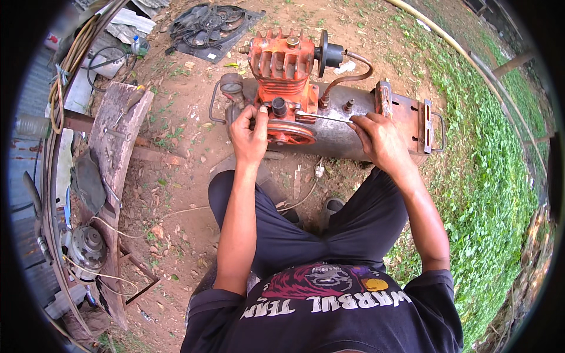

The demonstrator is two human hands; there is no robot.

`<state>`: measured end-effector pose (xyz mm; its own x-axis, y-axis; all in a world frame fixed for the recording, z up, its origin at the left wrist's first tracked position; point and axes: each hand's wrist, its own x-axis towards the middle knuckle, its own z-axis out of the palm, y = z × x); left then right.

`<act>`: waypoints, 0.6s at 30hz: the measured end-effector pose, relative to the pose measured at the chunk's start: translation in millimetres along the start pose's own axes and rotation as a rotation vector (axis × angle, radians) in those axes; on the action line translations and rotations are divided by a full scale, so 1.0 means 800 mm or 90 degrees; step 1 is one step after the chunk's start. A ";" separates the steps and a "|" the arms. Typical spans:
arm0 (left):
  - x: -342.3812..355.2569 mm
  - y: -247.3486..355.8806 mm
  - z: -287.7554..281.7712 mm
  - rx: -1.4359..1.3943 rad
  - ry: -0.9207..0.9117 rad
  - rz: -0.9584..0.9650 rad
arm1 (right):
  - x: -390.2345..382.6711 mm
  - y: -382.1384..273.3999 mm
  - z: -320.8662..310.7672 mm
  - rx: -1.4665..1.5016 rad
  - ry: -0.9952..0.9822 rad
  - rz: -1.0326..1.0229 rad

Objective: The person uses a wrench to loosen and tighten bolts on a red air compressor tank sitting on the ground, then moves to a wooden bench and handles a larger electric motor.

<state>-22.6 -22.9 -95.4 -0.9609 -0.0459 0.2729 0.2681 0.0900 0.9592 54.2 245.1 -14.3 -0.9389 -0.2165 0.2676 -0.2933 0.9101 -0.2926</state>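
An orange-red air compressor (279, 65) with a finned head stands on a grey cylindrical tank (347, 132) in front of me. My right hand (382, 141) is closed around the handle end of a metal wrench (323, 117). The wrench's other end meets the compressor's lower body, just right of a black round cap (279, 106). My left hand (249, 130) is closed at the left of that cap, beside the red grooved pulley (291, 134). Whatever its fingers grip is hidden. A round pressure gauge (231, 86) stands just beyond this hand.
A bent copper pipe (366, 67) runs from the head to the tank. Slotted mounting rails (425, 126) sit at the tank's right end. On the left, a weathered plank (115, 126) carries tools. A black sheet with coiled parts (209, 29) lies beyond, and a pale cord (188, 210) crosses the dirt.
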 end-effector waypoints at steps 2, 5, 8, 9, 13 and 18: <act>0.000 0.001 0.001 0.000 -0.010 0.000 | 0.009 -0.008 -0.013 -0.034 -0.013 -0.007; -0.002 0.002 -0.003 0.005 -0.003 -0.002 | 0.024 -0.029 -0.032 -0.061 -0.051 -0.002; -0.001 0.002 -0.001 0.006 0.000 -0.006 | 0.034 -0.047 -0.040 -0.102 -0.066 0.008; 0.000 -0.001 -0.001 0.001 -0.001 -0.004 | 0.037 -0.051 -0.039 -0.136 -0.061 -0.001; -0.001 -0.004 -0.001 -0.028 -0.007 -0.011 | 0.048 -0.042 -0.037 -0.221 -0.030 -0.057; -0.002 0.000 -0.002 -0.022 -0.005 0.000 | 0.070 -0.008 -0.036 -0.121 -0.096 -0.039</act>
<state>-21.1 -24.3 -95.5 -0.9615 -0.0375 0.2721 0.2698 0.0553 0.9613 8.4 237.6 29.2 -0.9409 -0.3101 0.1359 -0.3242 0.9409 -0.0976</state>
